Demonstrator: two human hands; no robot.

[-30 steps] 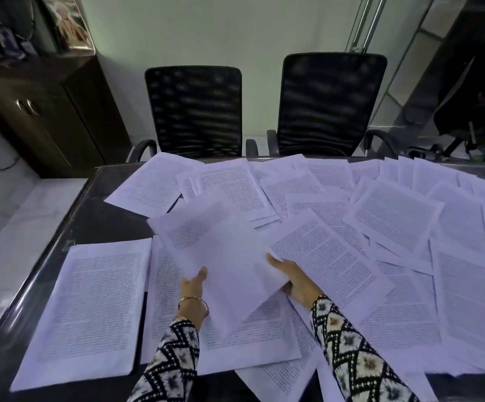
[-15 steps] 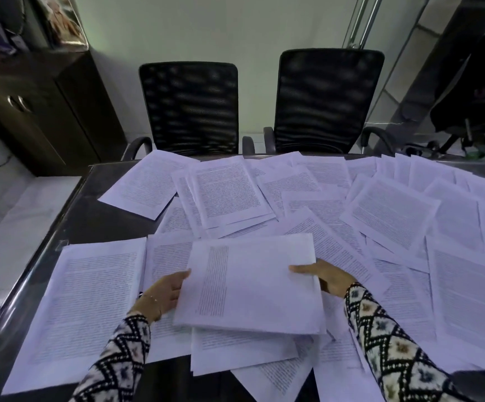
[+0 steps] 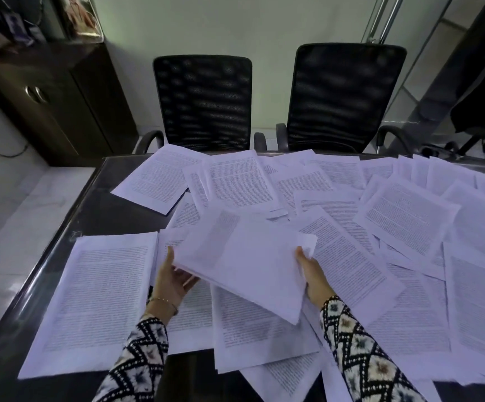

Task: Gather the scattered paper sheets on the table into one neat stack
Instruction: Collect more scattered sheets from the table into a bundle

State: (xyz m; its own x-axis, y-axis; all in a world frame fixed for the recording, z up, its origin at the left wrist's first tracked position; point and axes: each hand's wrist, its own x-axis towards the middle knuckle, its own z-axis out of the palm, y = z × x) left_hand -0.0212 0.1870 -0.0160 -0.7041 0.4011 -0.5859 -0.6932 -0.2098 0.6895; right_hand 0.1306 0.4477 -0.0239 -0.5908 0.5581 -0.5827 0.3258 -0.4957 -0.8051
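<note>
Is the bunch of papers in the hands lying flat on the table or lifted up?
Lifted up and tilted. The left hand and right hand hold the paper bundle by its sides, above the loose sheets.

Both forearms reach forward in black-and-white zigzag-patterned sleeves (image 3: 139, 358), and the left wrist wears a thin gold bracelet (image 3: 163, 300). The left hand (image 3: 174, 278) is turned palm-inward, thumb pointing up along the left edge of a thin bundle of white printed paper sheets (image 3: 244, 262), fingers tucked beneath it. The right hand (image 3: 312, 271) grips the bundle's right edge, thumb on top, fingers hidden underneath.
</note>
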